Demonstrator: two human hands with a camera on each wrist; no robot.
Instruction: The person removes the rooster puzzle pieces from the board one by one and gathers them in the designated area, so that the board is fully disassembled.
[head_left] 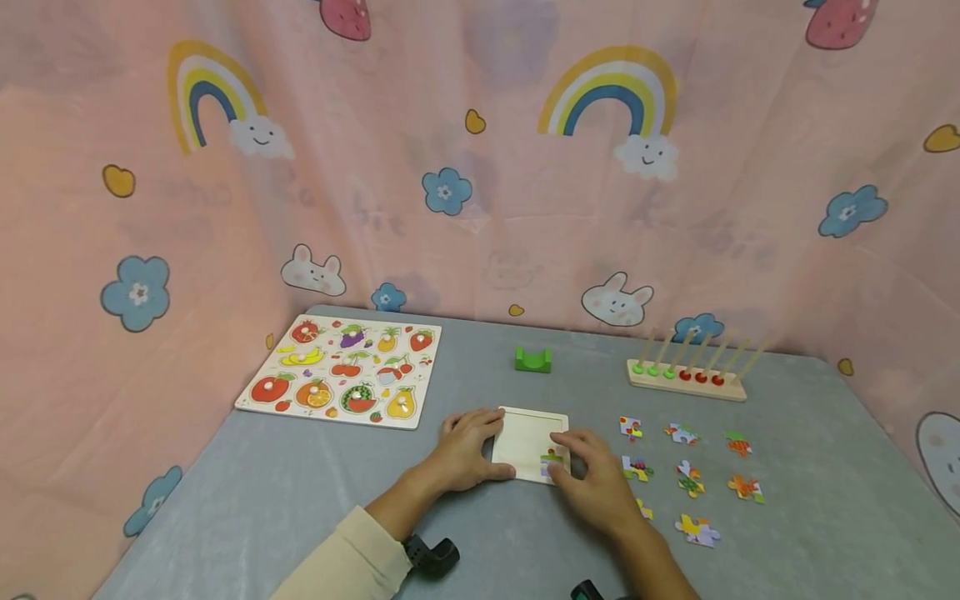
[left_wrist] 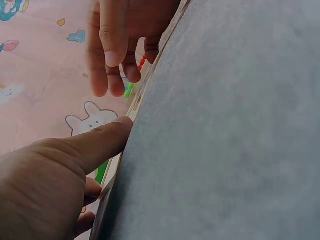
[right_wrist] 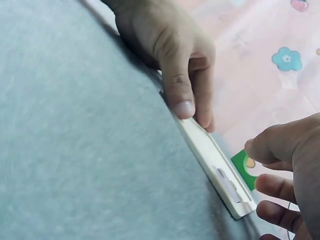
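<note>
A shallow square wooden puzzle tray (head_left: 519, 437) lies on the grey table, one jigsaw piece (head_left: 551, 461) inside its lower right corner. My left hand (head_left: 468, 450) holds the tray's left side, thumb at the near corner and fingers farther up the edge. Over the tray's right side is my right hand (head_left: 596, 479), fingers spread apart with nothing between them. The right wrist view shows its loosely bent fingers (right_wrist: 275, 186) apart beside the tray's end, near the piece (right_wrist: 227, 184). Several loose jigsaw pieces (head_left: 689, 479) are spread right of that hand, one partly covered by it.
A fruit puzzle board (head_left: 382, 377) lies at the back left. Behind the tray stands a green notched block (head_left: 533, 361). At the back right is a wooden peg stand (head_left: 686, 382) with green and red beads. A patterned pink curtain (head_left: 517, 242) borders the table.
</note>
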